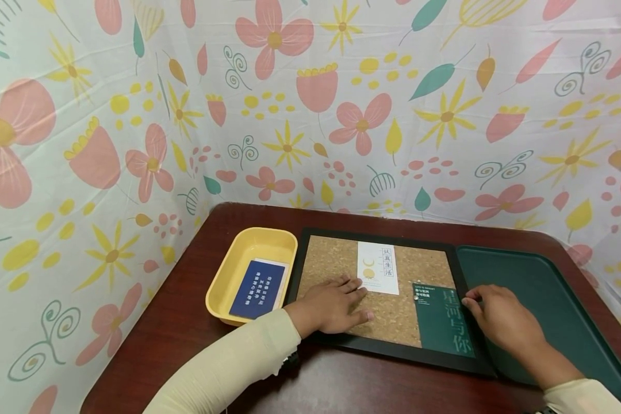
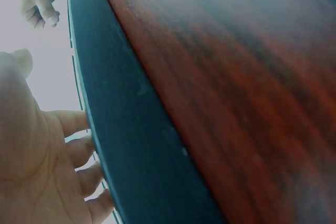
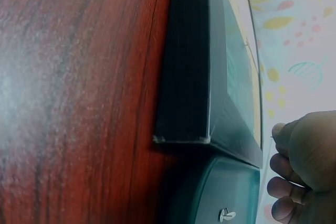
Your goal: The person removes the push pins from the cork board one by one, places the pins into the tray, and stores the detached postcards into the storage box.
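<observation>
A cork board (image 1: 393,319) in a black frame lies on the table. A white card (image 1: 388,282) with a moon print is at its upper middle, and a dark green card (image 1: 440,328) is at its lower right, with a small light pin at its upper left corner. My left hand (image 1: 333,305) rests on the cork with fingers extended, fingertips at the white card's lower left edge. Over the frame's right side, my right hand (image 1: 507,319) pinches a tiny pin between thumb and index finger; only its thin tip shows in the right wrist view.
A yellow bin (image 1: 219,287) holding blue and white cards (image 1: 259,287) stands left of the board. To the right lies a dark green tray (image 1: 528,267); in it a small metallic pin (image 3: 227,214) shows in the right wrist view. A floral cloth hangs behind the table.
</observation>
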Demonstrator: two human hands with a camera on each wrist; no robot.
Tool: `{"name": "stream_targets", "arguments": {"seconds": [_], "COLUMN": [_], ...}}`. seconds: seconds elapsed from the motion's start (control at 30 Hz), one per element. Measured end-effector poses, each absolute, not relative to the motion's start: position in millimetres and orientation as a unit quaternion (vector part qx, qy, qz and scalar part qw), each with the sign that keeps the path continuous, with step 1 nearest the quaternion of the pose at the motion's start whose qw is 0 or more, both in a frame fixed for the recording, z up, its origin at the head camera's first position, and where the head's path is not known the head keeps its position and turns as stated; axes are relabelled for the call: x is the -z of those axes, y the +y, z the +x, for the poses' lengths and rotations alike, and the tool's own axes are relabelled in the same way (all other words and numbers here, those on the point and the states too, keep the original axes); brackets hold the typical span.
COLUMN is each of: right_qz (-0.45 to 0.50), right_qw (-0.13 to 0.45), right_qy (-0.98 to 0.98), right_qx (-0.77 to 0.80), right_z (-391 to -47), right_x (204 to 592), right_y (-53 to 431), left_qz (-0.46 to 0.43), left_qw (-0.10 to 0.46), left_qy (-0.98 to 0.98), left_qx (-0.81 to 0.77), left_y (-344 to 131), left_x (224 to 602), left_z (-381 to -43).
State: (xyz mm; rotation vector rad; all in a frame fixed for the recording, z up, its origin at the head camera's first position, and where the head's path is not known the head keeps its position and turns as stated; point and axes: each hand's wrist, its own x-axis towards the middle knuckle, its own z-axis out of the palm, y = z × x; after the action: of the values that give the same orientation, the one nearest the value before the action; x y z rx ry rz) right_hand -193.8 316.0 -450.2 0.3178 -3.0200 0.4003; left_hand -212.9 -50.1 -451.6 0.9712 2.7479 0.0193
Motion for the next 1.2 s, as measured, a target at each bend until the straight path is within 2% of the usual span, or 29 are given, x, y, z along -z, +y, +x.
{"name": "stream_targets", "arguments": {"seconds": [0.47,1.2], "right_qz": [0.086,0.074], "right_qw": [0.021,0.022], "right_qy": [-0.987,-0.989], "right_qx": [-0.133,-0.126], "right_z": [-195.8,-193.7], "right_x": [449.3,450.6], "right_y": [324.4,337.2], "left_qz": [0.33,0.331], "left_qw": [0.12,0.115], "left_qy": [0.936,0.936], "left_qx": [-0.001,-0.014], "left_y": [-50.2,-50.9], "left_x": [453.2,452.8], "left_z": [-213.4,-213.0]}}
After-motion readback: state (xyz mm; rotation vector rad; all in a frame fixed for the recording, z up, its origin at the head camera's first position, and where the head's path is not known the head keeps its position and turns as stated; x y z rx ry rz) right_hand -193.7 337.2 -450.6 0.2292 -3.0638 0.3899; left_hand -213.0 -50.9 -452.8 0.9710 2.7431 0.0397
